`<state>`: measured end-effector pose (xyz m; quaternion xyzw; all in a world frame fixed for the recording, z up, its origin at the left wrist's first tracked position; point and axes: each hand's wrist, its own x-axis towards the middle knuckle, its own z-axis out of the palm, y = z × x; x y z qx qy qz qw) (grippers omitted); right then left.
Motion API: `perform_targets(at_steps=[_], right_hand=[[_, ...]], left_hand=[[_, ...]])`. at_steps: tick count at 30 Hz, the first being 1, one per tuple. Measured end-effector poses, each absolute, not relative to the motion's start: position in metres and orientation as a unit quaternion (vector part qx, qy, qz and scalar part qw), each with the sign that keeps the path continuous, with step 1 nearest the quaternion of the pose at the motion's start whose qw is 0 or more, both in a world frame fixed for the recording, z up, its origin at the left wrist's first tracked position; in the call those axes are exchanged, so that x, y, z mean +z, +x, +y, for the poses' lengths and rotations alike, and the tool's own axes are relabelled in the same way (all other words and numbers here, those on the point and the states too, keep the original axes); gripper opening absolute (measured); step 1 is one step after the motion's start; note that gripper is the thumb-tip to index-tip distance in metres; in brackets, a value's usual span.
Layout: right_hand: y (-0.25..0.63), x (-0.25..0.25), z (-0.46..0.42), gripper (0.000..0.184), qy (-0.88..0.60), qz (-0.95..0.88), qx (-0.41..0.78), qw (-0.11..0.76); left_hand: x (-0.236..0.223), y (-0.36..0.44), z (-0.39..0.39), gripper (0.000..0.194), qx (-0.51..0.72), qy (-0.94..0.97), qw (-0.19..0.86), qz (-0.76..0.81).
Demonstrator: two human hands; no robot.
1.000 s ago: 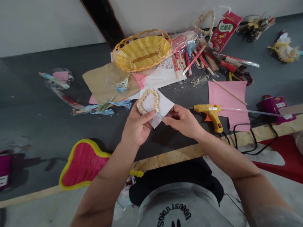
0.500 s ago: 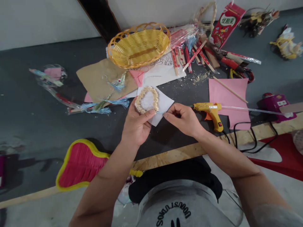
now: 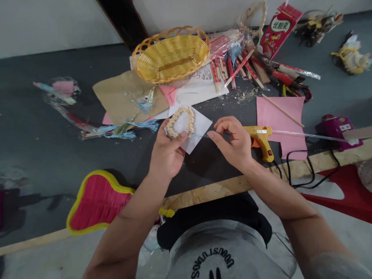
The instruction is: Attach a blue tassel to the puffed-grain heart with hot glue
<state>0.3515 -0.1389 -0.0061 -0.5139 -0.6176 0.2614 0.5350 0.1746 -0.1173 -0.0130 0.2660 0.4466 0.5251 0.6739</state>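
Note:
My left hand [image 3: 168, 153] grips the lower edge of a small heart-shaped ring of pale beads [image 3: 181, 121], held above a white paper sheet [image 3: 199, 128] on the dark table. My right hand [image 3: 232, 141] is closed in a pinch on a thin light-blue thread [image 3: 200, 135] that runs from the ring's lower right side to its fingertips. Both hands hover over the table's middle, just left of a yellow glue gun [image 3: 260, 138].
A yellow woven basket [image 3: 171, 54] sits at the back on brown and white papers. Chopsticks [image 3: 232, 71] and a red carton [image 3: 276, 29] lie behind. Pink paper [image 3: 280, 120], a purple device [image 3: 338, 128], blue tassels [image 3: 128, 130] and a red fan [image 3: 99, 201] surround the hands.
My right hand has drawn away to the right from the bead ring, pulling the blue thread out taut. My left hand keeps holding the ring in nearly the same spot.

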Motion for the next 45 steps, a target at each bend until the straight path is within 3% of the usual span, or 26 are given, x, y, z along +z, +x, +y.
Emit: perform_targets(at_steps=[5,12,31,37,45], right_hand=[[0.350,-0.007,-0.141,0.009,-0.471,-0.653,0.314,0.503],[0.349,-0.007,-0.139,0.011,-0.509,-0.649,0.370,0.428],[0.346,-0.008,-0.136,0.007,-0.505,-0.550,0.512,0.425],[0.347,-0.005,-0.134,0.031,-0.453,-0.473,0.640,0.402],[0.349,-0.008,-0.134,0.042,-0.441,-0.500,0.619,0.415]], left_hand=[[-0.011,0.179,-0.118,0.080,0.535,0.263,0.656,0.463],[-0.012,0.185,-0.121,0.082,0.565,0.290,0.624,0.457],[-0.010,0.187,-0.124,0.076,0.520,0.274,0.668,0.456],[-0.011,0.187,-0.124,0.072,0.528,0.286,0.662,0.448],[-0.009,0.188,-0.124,0.068,0.513,0.277,0.684,0.437]])
